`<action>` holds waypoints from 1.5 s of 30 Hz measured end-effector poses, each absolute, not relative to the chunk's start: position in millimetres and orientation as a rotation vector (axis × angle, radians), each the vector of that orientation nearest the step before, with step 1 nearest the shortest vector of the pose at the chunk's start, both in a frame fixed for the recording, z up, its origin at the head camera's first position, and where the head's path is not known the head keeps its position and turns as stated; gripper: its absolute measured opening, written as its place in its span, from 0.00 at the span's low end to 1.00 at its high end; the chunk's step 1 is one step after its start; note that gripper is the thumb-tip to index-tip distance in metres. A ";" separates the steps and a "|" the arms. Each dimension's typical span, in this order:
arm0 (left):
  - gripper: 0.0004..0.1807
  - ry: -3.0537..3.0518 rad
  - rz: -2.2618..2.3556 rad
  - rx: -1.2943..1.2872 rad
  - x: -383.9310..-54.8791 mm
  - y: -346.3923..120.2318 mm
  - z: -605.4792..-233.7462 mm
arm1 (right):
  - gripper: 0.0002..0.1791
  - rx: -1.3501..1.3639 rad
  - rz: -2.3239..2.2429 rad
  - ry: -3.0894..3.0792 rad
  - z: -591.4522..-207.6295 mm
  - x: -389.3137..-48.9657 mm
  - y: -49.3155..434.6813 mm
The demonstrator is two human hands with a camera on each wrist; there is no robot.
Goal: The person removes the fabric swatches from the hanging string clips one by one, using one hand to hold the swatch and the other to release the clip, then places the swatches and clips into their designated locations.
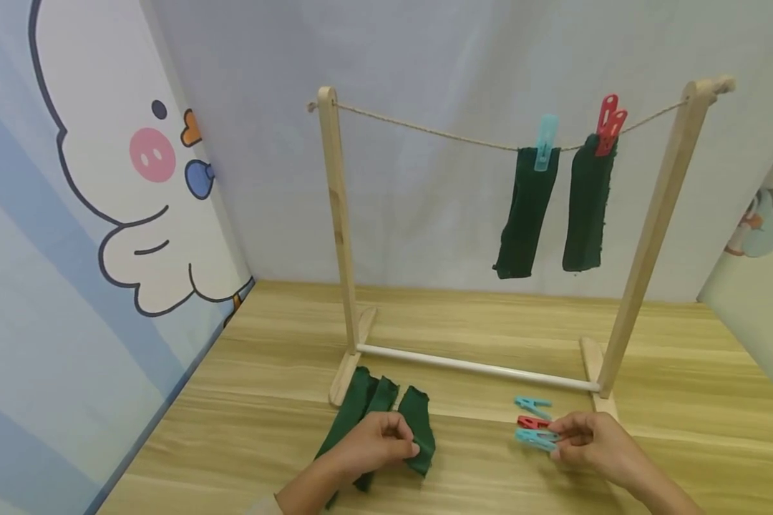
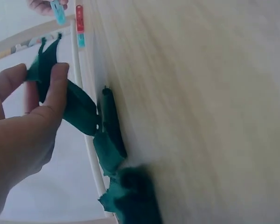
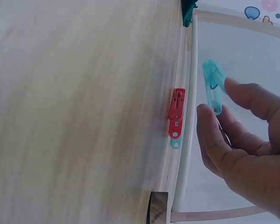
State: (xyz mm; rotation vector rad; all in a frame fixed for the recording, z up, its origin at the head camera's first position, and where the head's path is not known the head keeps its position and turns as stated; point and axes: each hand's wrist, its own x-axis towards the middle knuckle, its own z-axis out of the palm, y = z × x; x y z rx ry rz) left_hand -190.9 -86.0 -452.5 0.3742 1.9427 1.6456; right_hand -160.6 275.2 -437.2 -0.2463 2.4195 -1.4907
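Note:
My left hand [image 1: 376, 447] pinches a dark green cloth strip [image 1: 417, 422] between thumb and fingers; the left wrist view has this strip [image 2: 77, 105] raised off the tabletop. Two more green strips [image 1: 354, 411] lie to its left. In my right hand [image 1: 589, 443] a light blue clothespin [image 1: 536, 438] is held by its handle end, and the right wrist view gives it [image 3: 212, 86] between thumb and fingers. Just beyond it on the table are a red clothespin [image 1: 532, 422] and another light blue clothespin [image 1: 532, 405].
A wooden drying rack [image 1: 338, 214] stands behind my hands, with a white bar [image 1: 477, 367] low across it. From its rope [image 1: 425, 131] hang two green strips, one by a blue clothespin [image 1: 545, 143], the other by red clothespins [image 1: 610, 129]. A patterned wall [image 1: 103, 322] borders the left.

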 end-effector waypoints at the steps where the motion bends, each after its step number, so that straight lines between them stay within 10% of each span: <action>1: 0.05 1.920 1.664 0.367 -190.9 -86.9 -452.0 | 0.21 -0.250 -1.489 2.422 -436.9 -160.5 274.8; 45: 0.09 2.138 1.380 0.316 -180.6 -125.5 -434.9 | 0.15 -0.261 -1.326 2.537 -461.8 -170.0 297.5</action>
